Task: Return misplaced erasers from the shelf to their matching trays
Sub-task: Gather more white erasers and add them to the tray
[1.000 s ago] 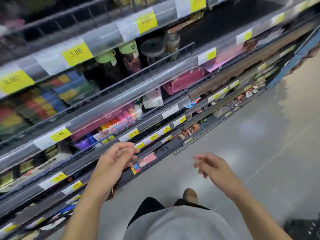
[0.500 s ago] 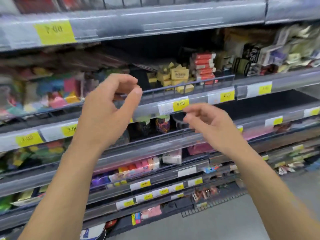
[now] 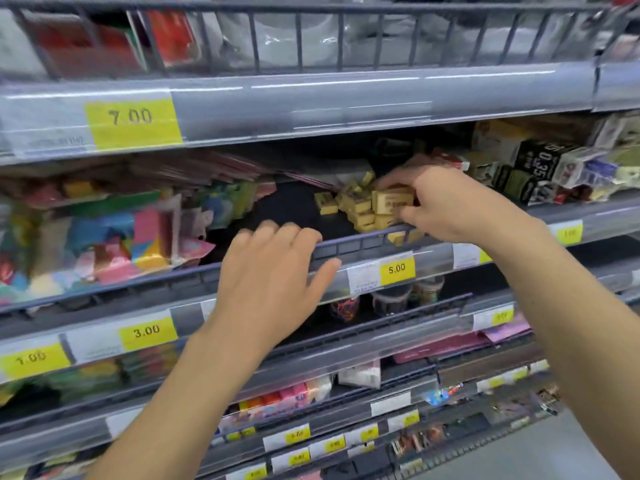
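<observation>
Several small yellow erasers (image 3: pixel 358 206) lie in a loose heap on the dark shelf floor behind a blue wire rail (image 3: pixel 349 243). My right hand (image 3: pixel 446 202) reaches over the rail into the heap, and its fingers and thumb curl round a larger yellow eraser block (image 3: pixel 393 201). My left hand (image 3: pixel 270 282) rests on the rail left of the heap, fingers hooked over its top edge, thumb out toward the 5.00 price tag (image 3: pixel 396 270).
Colourful packets (image 3: pixel 114 237) fill the same shelf to the left. Black and green boxes (image 3: pixel 533 168) crowd it to the right. A shelf with a 7.00 tag (image 3: pixel 131 121) hangs close above. Lower shelves hold jars (image 3: pixel 391 301) and pink packs (image 3: pixel 450 346).
The view has lifted from the lower shelves and floor to the eraser shelf. My right hand moved forward into the yellow heap and closed on a block. My left hand came down onto the rail.
</observation>
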`<action>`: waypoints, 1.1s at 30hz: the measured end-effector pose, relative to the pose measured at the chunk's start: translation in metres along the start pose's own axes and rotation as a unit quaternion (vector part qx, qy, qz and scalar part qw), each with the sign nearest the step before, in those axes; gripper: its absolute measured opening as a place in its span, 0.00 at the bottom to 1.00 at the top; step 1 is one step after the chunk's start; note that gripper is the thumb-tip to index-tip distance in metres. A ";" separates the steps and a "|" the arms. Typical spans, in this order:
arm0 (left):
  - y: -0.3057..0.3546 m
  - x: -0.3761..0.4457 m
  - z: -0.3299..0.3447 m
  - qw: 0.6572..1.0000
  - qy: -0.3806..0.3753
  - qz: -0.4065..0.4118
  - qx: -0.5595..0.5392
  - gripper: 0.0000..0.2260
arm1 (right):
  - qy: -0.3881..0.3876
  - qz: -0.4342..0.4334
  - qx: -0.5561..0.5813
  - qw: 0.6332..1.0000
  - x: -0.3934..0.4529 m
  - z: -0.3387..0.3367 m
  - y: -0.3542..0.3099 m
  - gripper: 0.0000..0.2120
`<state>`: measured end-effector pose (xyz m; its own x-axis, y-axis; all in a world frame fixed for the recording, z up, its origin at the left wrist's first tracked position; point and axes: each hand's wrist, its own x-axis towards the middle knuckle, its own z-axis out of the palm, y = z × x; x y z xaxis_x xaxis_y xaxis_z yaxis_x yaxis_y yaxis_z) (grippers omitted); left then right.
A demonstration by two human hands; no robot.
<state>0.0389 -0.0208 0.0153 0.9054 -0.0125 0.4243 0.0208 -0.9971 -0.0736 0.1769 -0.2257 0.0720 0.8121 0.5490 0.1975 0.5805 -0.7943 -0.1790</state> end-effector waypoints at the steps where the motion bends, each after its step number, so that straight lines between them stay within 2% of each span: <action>1: 0.000 0.000 0.001 1.000 -0.003 0.000 -0.003 0.23 | 0.006 -0.001 0.003 1.000 0.001 -0.001 0.001 0.24; 3: -0.001 0.001 0.000 1.000 -0.012 -0.002 -0.016 0.24 | 0.000 0.003 0.011 1.000 0.004 -0.002 0.003 0.24; 8: 0.002 0.004 -0.006 0.998 -0.027 -0.016 -0.050 0.23 | -0.030 -0.005 0.029 0.999 0.009 -0.007 0.006 0.18; 11: 0.004 0.007 -0.008 0.989 0.012 -0.036 -0.143 0.25 | 0.031 -0.024 0.072 0.997 0.002 -0.008 0.009 0.17; 14: 0.009 0.014 -0.007 0.951 0.051 -0.071 -0.296 0.31 | 0.104 -0.074 0.223 0.966 -0.014 -0.007 -0.001 0.16; 16: 0.016 0.021 -0.007 0.920 0.044 -0.084 -0.381 0.37 | 0.112 -0.139 0.326 0.928 -0.027 -0.003 -0.018 0.15; 18: 0.022 0.026 -0.010 0.891 0.042 -0.084 -0.443 0.38 | 0.108 -0.184 0.389 0.896 -0.036 0.004 -0.033 0.14; 21: 0.032 0.030 -0.013 0.831 0.065 -0.059 -0.550 0.26 | 0.116 -0.181 0.462 0.860 -0.038 0.013 -0.045 0.15; 23: 0.037 0.030 -0.014 0.800 0.090 -0.055 -0.591 0.19 | 0.130 -0.169 0.480 0.851 -0.038 0.017 -0.048 0.17; 27: 0.038 0.031 -0.014 0.773 0.135 -0.071 -0.616 0.13 | 0.156 -0.180 0.418 0.877 -0.036 0.021 -0.051 0.16; 30: 0.031 0.032 -0.013 0.778 0.149 -0.108 -0.600 0.12 | 0.137 -0.189 0.370 0.899 -0.031 0.019 -0.044 0.20; 33: 0.019 0.036 -0.013 0.743 0.145 -0.144 -0.637 0.09 | 0.151 -0.146 0.268 0.940 -0.020 0.011 -0.025 0.21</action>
<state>0.0663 -0.0413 0.0408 0.8081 0.3843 0.4463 -0.3888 -0.2211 0.8944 0.1473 -0.2141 0.0614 0.6061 0.5610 0.5638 0.7885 -0.3311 -0.5183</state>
